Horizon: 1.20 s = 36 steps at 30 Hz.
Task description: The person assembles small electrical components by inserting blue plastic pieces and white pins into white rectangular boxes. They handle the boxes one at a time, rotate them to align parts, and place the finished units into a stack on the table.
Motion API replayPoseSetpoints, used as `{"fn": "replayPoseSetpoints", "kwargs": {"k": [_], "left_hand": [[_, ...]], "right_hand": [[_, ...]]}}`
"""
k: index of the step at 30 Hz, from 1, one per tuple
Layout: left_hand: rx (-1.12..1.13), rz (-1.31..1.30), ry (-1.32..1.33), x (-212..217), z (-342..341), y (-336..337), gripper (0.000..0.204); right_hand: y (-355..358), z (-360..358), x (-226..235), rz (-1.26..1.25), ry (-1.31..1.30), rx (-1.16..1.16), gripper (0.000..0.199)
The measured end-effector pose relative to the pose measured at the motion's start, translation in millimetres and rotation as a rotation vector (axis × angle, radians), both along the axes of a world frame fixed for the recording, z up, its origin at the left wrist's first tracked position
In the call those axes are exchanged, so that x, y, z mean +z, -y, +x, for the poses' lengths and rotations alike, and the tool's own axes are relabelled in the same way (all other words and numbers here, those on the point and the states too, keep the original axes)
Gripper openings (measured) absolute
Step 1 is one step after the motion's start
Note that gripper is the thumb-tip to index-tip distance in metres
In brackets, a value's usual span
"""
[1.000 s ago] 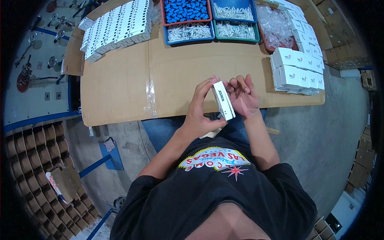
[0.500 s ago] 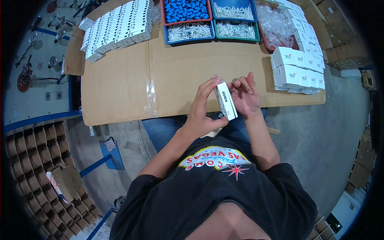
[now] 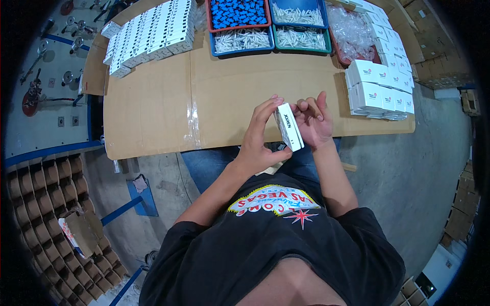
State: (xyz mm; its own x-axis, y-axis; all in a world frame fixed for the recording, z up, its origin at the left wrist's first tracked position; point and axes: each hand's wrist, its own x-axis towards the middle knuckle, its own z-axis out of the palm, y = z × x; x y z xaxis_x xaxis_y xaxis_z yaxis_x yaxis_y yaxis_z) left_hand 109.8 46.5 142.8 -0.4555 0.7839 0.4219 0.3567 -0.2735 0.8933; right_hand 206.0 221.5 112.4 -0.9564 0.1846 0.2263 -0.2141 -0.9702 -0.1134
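Left hand (image 3: 256, 133) has it: fingers on the far end, thumb at the near end, a narrow pinch along a small white oblong box (image 3: 290, 128) with dark print on its narrow face. The box is up at a tilt, just off the near edge of the desk. And the right hand (image 3: 315, 127), palm turned up, fingers half-curled, sits right beside it; whether those fingertips touch, I cannot tell. It looks like a hold-and-handle step, one box between two hands; a move from here calls for a steady left grip and light right fingers.

Beyond them, the brown cardboard-topped desk (image 3: 148, 109). Over on the right, stacked white boxes (image 3: 380, 94); far left, tight rows of white boxes with black marks (image 3: 150, 38). Farther right, crumpled clear plastic bags (image 3: 351, 33). Far centre, a blue plastic tray (image 3: 242, 53) and a green plastic tray (image 3: 304, 51), both full of slim white pieces, and behind, a red plastic tray (image 3: 208, 18) heaped with bright blue parts!
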Motion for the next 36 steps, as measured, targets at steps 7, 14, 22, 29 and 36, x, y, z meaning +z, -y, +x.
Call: {"fn": "replayPoseSetpoints", "kwargs": {"k": [7, 14, 22, 29, 36], "left_hand": [[-0.002, -0.006, -0.011, 0.5, -0.9, 0.0, 0.103], [0.062, -0.011, 0.044, 2.7, 2.0, -0.4, 0.101], [0.134, -0.079, 0.080, -1.0, 1.0, 2.3, 0.103], [0.159, -0.087, 0.079, -2.8, 1.3, 4.0, 0.105], [0.165, -0.090, 0.084, -5.6, 2.1, 4.4, 0.105]], "right_hand": [[-0.4, 0.8, -0.3, 0.015, 0.018, -0.015, 0.065], [0.6, 0.1, -1.5, -0.003, 0.001, -0.002, 0.064], [9.3, -0.2, 2.6, -0.028, 0.070, 0.012, 0.053], [13.7, -1.3, -3.9, -0.050, 0.088, 0.014, 0.050], [13.2, -1.2, -3.5, -0.054, 0.101, 0.019, 0.050]]}}
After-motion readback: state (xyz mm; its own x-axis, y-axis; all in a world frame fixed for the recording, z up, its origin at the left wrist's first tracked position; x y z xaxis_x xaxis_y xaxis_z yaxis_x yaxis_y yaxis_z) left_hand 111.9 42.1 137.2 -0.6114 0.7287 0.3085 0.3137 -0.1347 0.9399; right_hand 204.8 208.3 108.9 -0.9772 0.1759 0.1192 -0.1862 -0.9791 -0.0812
